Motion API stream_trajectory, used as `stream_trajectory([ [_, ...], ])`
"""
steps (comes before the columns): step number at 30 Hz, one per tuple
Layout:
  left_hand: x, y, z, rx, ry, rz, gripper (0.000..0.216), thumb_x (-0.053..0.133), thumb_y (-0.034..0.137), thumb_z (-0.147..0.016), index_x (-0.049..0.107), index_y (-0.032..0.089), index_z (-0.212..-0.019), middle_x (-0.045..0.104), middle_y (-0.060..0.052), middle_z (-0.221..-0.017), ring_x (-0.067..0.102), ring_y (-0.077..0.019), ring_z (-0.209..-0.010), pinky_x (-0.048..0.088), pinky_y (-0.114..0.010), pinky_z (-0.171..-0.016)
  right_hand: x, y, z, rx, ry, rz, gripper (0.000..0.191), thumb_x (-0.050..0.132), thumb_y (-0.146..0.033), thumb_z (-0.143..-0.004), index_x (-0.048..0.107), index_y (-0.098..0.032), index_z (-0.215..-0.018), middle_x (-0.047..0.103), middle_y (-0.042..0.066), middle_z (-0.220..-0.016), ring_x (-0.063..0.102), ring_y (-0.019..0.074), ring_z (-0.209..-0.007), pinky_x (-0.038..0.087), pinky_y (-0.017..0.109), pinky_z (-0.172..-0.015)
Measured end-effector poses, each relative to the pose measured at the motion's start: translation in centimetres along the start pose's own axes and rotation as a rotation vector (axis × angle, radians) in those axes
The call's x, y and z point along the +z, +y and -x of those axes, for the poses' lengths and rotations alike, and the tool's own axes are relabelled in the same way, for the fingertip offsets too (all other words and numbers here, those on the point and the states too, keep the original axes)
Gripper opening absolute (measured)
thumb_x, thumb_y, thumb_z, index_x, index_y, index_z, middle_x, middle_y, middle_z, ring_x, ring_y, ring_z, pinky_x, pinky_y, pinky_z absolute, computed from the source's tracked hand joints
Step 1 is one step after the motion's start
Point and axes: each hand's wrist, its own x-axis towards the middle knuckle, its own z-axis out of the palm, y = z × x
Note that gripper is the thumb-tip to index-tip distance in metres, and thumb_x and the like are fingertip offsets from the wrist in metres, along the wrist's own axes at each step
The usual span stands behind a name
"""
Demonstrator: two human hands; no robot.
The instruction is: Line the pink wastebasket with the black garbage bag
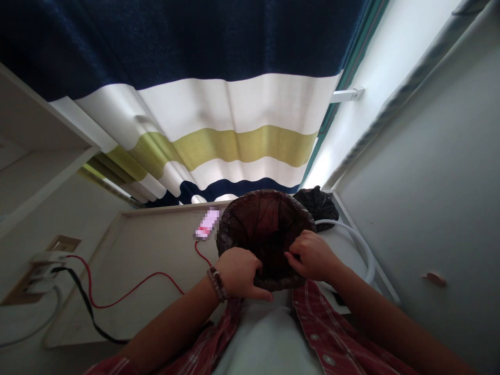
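Note:
A round bin point(250, 208) lined with a dark brownish plastic bag point(269, 224) stands on the pale floor in front of me. My left hand point(239, 273), with a bead bracelet on the wrist, is closed on the bag's near rim at the left. My right hand point(310, 255) pinches the bag's edge at the near right rim, fingers pressed together. Both hands are on the side of the bin closest to me.
A tied black bag point(318, 203) lies behind the bin. A white hose point(361, 245) curves along the right wall. A red cable point(128, 294) and a black cable point(84, 299) run from a wall socket point(42, 263) at left. A striped curtain point(234, 140) hangs beyond.

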Motion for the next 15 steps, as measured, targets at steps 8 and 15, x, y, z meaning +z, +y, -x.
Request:
stream_trajectory([
  [8,-1.6,-0.5,0.0,0.099,-0.104,0.095,0.069,0.028,0.075,-0.084,0.071,0.021,-0.086,0.071,-0.008,-0.081,0.066,-0.024,-0.074,0.041,-0.031,-0.06,-0.1,-0.1,0.1,0.0,-0.003,0.008,0.031,0.052,-0.031,-0.085,0.061,-0.017,-0.059,0.064,0.003,-0.064,0.05,0.0118,-0.062,0.027,0.032,-0.076],
  [15,-4.0,-1.2,-6.8,0.116,-0.258,0.004,0.032,0.046,0.04,-0.09,0.07,0.021,-0.096,0.071,-0.009,-0.091,0.064,-0.0246,-0.086,0.047,-0.035,-0.076,0.1,0.0,0.3,0.0,0.028,-0.005,0.032,0.051,-0.032,-0.085,0.061,-0.016,-0.059,0.064,0.003,-0.063,0.05,0.0119,-0.062,0.028,0.032,-0.075],
])
